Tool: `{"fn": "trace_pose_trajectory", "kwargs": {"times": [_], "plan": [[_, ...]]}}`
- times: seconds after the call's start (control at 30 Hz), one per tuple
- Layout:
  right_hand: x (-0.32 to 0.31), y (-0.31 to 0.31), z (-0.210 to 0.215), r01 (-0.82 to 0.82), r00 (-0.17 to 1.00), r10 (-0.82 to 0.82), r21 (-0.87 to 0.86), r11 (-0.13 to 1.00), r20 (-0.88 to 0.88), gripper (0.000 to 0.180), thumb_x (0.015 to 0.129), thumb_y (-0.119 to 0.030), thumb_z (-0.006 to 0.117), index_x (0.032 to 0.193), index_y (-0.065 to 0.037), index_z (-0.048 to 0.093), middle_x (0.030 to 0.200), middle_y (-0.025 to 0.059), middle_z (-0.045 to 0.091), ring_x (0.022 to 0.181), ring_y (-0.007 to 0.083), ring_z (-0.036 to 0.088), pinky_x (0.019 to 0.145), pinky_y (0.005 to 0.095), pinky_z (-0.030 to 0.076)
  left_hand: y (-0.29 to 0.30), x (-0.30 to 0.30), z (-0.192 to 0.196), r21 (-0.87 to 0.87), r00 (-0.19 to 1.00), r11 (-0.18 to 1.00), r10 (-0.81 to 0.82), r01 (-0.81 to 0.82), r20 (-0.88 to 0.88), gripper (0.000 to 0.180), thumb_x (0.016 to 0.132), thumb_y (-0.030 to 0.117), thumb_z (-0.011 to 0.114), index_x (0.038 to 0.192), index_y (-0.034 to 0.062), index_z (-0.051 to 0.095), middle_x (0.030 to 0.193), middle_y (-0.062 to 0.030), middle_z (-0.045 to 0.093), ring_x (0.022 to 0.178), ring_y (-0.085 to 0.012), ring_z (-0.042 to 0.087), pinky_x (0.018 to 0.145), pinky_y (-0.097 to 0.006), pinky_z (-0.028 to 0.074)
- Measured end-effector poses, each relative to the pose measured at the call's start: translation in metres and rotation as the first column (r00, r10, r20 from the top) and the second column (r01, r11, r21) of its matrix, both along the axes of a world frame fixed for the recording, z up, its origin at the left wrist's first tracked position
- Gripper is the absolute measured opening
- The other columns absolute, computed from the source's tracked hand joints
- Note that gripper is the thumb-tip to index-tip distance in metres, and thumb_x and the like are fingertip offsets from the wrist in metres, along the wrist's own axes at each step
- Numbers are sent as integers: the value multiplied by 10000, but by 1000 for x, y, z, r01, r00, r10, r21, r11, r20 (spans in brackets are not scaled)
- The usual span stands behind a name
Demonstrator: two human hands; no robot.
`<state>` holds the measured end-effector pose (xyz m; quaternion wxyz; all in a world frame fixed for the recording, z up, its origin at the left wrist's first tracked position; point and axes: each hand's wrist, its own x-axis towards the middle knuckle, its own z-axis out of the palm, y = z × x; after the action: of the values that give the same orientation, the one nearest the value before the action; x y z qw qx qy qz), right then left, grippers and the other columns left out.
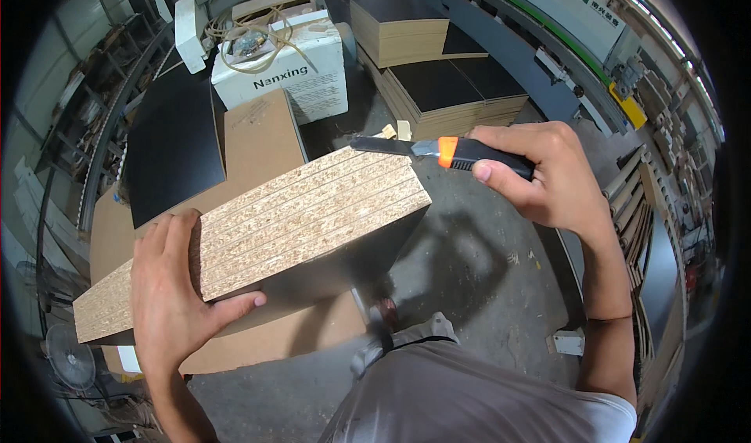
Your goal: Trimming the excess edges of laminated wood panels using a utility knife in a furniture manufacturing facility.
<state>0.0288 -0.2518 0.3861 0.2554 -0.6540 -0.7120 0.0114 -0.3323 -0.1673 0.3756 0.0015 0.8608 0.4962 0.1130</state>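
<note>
A stack of particleboard panels [297, 220] stands on edge in front of me, its raw speckled edges facing up and a dark smooth face toward me. My left hand [168, 286] straddles the stack near its left end, fingers over the far side and thumb against the dark near face. In my right hand [544, 173] is a utility knife [461, 153] with a black and orange handle. Its long dark blade points left and lies at the far right corner of the stack. Small pale scraps [395, 131] show just beyond the blade.
Brown cardboard [262, 134] and a black panel [176, 142] lie under and behind the stack. A white box [282, 75] with coiled cable stands beyond. Piles of black-topped boards [446, 91] sit at the far right, beside a long machine [540, 59]. A fan [70, 354] is at lower left.
</note>
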Motion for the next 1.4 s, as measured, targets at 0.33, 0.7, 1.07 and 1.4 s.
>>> {"fn": "trace_pose_trajectory", "kwargs": {"times": [0.33, 0.7, 1.07, 1.4], "plan": [[14, 53, -41, 102, 982, -112, 77, 992, 150, 375, 833, -349, 681, 1044, -40, 714, 763, 192, 674, 659, 326, 649, 627, 363, 501, -8, -2, 3, 172, 991, 980, -115, 101, 72, 908, 417, 437, 892, 1118, -22, 543, 1013, -169, 579, 976, -381, 543, 879, -456, 416], [1, -19, -7, -128, 990, 132, 82, 988, -41, 284, 807, -230, 733, 1029, -55, 699, 732, 150, 626, 624, 321, 604, 564, 368, 456, -8, -1, -2, 96, 994, 992, -85, 78, 69, 939, 412, 419, 891, 1156, -23, 528, 1013, -167, 573, 960, -364, 545, 890, -447, 404], [6, -12, -10, -122, 991, 127, 118, 985, -35, 285, 795, -214, 744, 1021, -48, 696, 685, 133, 622, 595, 320, 605, 533, 379, 455, -4, 1, -6, 113, 997, 991, -73, 68, 36, 1004, 407, 550, 865, 1148, -40, 531, 1004, -173, 557, 974, -361, 537, 881, -455, 403], [21, 42, -36, -171, 678, 31, -117, 978, -735, 319, 900, -374, 656, 838, -61, 637, 611, 7, 553, 523, 109, 521, 493, 264, 379, -6, 3, -4, 132, 994, 986, -108, 104, 23, 1010, 425, 579, 860, 1152, -39, 529, 1003, -172, 554, 963, -362, 534, 876, -453, 403]]}}
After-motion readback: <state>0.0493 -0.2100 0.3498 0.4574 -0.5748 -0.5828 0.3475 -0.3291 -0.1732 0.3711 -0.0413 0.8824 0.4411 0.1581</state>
